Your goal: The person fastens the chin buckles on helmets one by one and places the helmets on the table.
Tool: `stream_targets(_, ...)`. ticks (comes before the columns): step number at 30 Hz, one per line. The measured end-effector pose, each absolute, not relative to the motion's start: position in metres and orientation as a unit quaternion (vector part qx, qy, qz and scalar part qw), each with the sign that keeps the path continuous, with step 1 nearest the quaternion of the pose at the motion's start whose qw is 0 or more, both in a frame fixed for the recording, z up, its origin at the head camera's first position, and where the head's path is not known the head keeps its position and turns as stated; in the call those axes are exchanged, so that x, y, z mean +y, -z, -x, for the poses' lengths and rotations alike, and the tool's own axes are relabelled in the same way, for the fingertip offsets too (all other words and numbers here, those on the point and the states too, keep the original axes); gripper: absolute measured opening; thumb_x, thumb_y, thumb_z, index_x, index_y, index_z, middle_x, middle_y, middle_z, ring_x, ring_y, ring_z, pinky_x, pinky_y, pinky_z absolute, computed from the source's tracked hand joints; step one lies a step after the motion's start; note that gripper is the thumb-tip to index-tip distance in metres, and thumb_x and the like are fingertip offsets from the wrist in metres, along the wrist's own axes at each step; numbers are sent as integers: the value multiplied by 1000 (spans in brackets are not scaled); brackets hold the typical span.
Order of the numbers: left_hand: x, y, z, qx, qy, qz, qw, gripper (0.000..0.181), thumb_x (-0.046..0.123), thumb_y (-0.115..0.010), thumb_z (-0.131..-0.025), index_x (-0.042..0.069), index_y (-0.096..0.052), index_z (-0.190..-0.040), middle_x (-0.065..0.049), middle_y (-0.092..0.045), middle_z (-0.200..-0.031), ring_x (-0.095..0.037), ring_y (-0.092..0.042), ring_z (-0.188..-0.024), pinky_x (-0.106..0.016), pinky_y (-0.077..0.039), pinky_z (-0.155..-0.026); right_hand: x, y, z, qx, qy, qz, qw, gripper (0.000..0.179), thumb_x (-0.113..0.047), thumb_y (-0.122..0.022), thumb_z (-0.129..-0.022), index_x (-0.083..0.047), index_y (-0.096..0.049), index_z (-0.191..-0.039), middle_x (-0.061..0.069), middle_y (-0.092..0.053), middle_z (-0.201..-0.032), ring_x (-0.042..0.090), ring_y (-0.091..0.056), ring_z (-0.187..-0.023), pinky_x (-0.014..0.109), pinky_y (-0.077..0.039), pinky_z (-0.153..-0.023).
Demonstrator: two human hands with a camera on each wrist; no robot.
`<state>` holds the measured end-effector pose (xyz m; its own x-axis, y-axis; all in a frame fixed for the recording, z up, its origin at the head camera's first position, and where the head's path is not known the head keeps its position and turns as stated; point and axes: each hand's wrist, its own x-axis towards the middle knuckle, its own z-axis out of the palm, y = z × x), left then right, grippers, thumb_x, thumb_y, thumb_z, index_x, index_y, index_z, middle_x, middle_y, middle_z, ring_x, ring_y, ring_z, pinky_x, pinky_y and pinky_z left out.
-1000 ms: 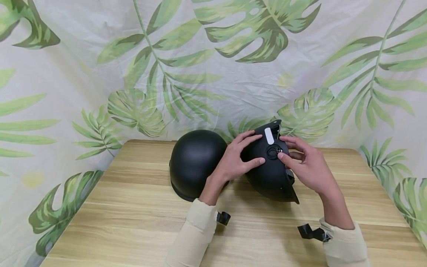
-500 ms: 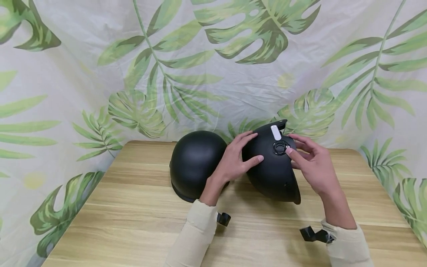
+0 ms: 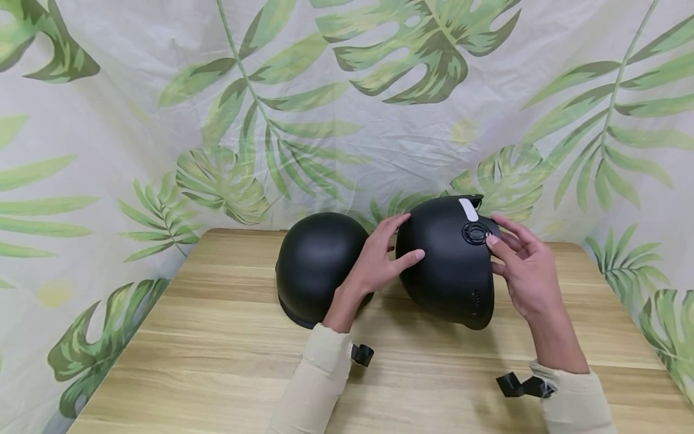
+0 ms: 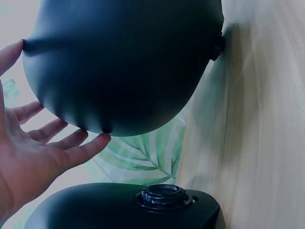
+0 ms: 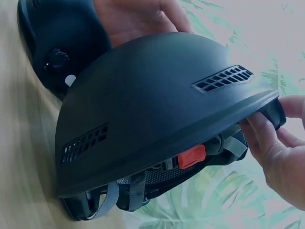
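Note:
In the head view, a black helmet (image 3: 447, 259) lies tilted on its side right of centre. My right hand (image 3: 528, 271) pinches its right rim with the thumb outside, beside a round side fitting (image 3: 476, 233) and a white sticker (image 3: 468, 210). Spread fairly straight, the fingers of my left hand (image 3: 379, 253) rest against the crown, and the left wrist view shows their tips touching the shell (image 4: 124, 67). Two mesh vents (image 5: 224, 78), grey straps (image 5: 138, 191) and a red buckle piece (image 5: 191, 156) appear in the right wrist view.
A second black helmet (image 3: 322, 265) stands dome up on the wooden table (image 3: 233, 361), just left of my left hand. Behind the table hangs a leaf-patterned cloth (image 3: 303, 90). Black wrist mounts (image 3: 362, 354) stick out from both sleeves.
The held helmet has turned, so its side fitting and sticker have shifted right and its front edge has swung into view. My right hand has moved right with the rim; my left has barely moved.

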<state>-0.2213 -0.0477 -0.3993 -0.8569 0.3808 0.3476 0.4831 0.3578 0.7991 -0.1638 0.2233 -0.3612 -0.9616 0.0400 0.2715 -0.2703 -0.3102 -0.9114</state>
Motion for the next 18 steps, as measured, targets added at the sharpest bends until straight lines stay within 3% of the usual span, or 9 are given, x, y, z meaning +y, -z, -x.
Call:
stream_targets(5, -46, 400, 221, -828, 498, 254, 43, 79, 42, -73, -101, 25, -36, -169, -4, -35, -173, -27, -37, -160, -54, -48, -120, 227, 363, 163, -553, -822, -106, 85, 40, 4, -66, -103, -9, -68, -141, 3, -79, -115, 12, -80, -92, 26, -65, -67)
stream_targets(11, -44, 395, 217, -830, 489, 255, 81, 77, 45, -75, -100, 24, -41, -166, -4, -40, -171, -26, -37, -160, -55, -41, -125, 231, 367, 163, -500, -857, -112, 60, 39, 7, -58, -106, -8, -67, -140, 8, -79, -111, 18, -81, -91, 29, -66, -71)
stream_targets(18, -45, 399, 218, -825, 500, 256, 60, 78, 41, -74, -100, 20, -40, -167, -8, -38, -172, -29, -39, -159, -57, -49, -118, 239, 374, 162, -444, -887, -115, 48, 37, 8, -53, -108, -6, -67, -139, 10, -81, -105, 20, -81, -87, 29, -66, -70)
